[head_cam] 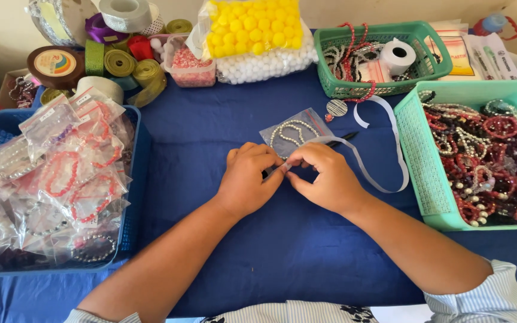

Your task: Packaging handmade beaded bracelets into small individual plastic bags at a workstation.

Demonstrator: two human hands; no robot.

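Note:
My left hand [248, 179] and my right hand [324, 176] meet at the middle of the blue cloth [222, 119], fingertips pinched together on the end of a white ribbon [390, 155]. The ribbon loops away to the right and back up toward the green basket [384, 33]. Just behind my fingers lies a small clear bag with a silver bead bracelet [291, 131]. A round striped pendant [336, 107] lies beyond it. What else sits between my fingertips is hidden.
A blue tray [133, 179] of bagged bracelets stands at the left. A teal basket [417, 155] full of loose bead bracelets stands at the right. Ribbon rolls [121, 60], a bag of yellow and white balls [258, 30] and a tape roll [399, 54] line the back.

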